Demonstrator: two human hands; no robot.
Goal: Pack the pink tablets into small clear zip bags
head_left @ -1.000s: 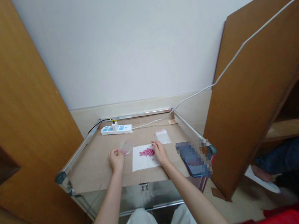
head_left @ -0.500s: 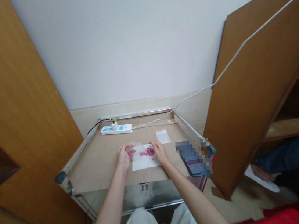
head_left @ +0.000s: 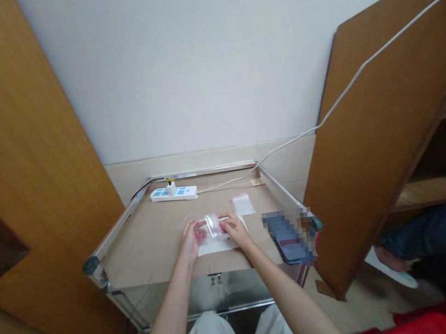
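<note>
Metal-railed table [head_left: 109, 230], with a white power strip [head_left: 173, 194] at its far edge. Left hand [head_left: 191, 241] gripped the left edge of a small clear bag [head_left: 213, 224], held just above a white sheet [head_left: 217, 245] at mid-table. Pink beads [head_left: 200, 237] showed by its fingers, possibly inside the bag. Right hand [head_left: 236, 230] pinched the bag's right edge. Spare bags [head_left: 242, 204] lay just beyond, and a dark blurred item [head_left: 288, 230] lay near the right rail.

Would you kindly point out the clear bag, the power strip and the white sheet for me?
clear bag [head_left: 213, 224], head view: its middle.
power strip [head_left: 190, 192], head view: its white right end.
white sheet [head_left: 217, 247], head view: the bare strip along its near edge.
</note>
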